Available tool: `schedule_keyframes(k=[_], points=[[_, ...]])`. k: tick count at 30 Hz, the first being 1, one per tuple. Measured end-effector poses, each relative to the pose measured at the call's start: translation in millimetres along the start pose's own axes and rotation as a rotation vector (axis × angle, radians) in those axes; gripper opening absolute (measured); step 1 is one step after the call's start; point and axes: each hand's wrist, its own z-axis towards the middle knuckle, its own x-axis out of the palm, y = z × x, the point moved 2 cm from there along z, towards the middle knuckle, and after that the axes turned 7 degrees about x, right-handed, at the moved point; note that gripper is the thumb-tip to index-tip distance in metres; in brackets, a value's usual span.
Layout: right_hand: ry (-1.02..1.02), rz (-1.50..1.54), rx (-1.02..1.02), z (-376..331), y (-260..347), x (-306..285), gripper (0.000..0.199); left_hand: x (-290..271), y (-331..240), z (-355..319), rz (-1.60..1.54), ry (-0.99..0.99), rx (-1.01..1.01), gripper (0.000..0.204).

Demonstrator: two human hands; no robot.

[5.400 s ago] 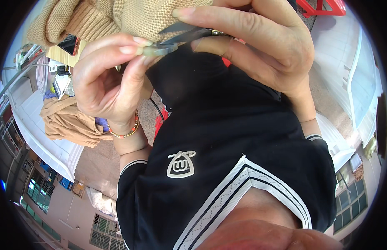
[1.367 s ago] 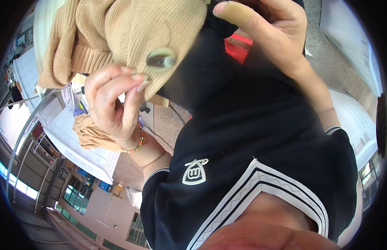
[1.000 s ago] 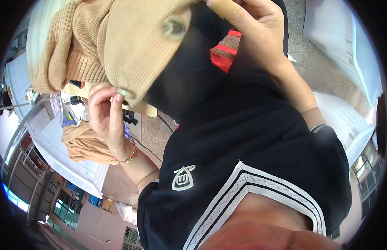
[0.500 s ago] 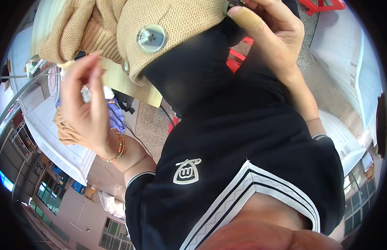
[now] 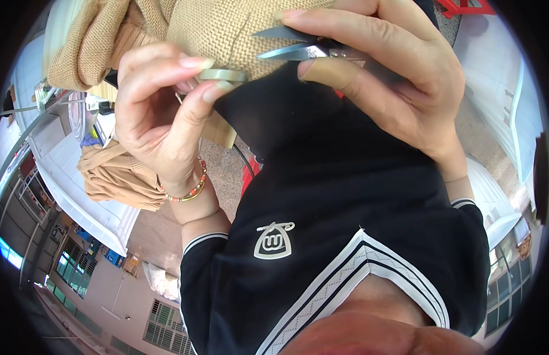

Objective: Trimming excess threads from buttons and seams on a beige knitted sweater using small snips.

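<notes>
My left hand pinches a pale grey-green button between thumb and fingertips, turned edge-on. The button is at the edge of a tan knitted garment that lies over my lap. Closed round a pair of thread snips is my right hand, with a tan wrap on its thumb. The two blades are apart and point left, toward the button, without touching it. A thin dark thread runs across the knit above the button.
A tan knitted piece hangs at a white bin on the left. Beyond my left hand is a light wooden board. More white bins stand on the right, and a red plastic stool at the far right.
My left hand has come right and taken hold of the button. My right hand has moved nearer, bringing the snips into full view with their blades apart.
</notes>
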Motion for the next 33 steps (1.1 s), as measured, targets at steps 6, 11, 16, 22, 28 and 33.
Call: schedule_keyframes(k=[6,11,16,22,28,33], points=[[-0.095,0.000,-0.304,5.6,-16.7,21.1,0.038,-13.6,9.0,-7.2,0.115,0.108,0.235,0.032],[-0.136,-0.006,-0.351,1.9,-14.5,22.1,0.037,-9.4,9.5,-5.3,0.147,0.112,0.292,0.030],[-0.134,0.014,-0.340,2.9,-9.3,26.5,0.035,-11.6,10.1,-6.0,0.151,0.116,0.320,0.029],[0.078,-0.075,0.082,7.6,26.1,4.0,0.033,-8.0,12.0,-0.2,0.091,0.118,0.335,0.030],[-0.122,-0.014,-0.285,2.2,-4.1,24.6,0.032,-12.4,13.6,-7.9,0.105,0.109,0.333,0.030],[-0.201,0.006,-0.357,2.8,-5.7,26.7,0.030,-11.2,14.7,-6.2,0.099,0.104,0.351,0.029]])
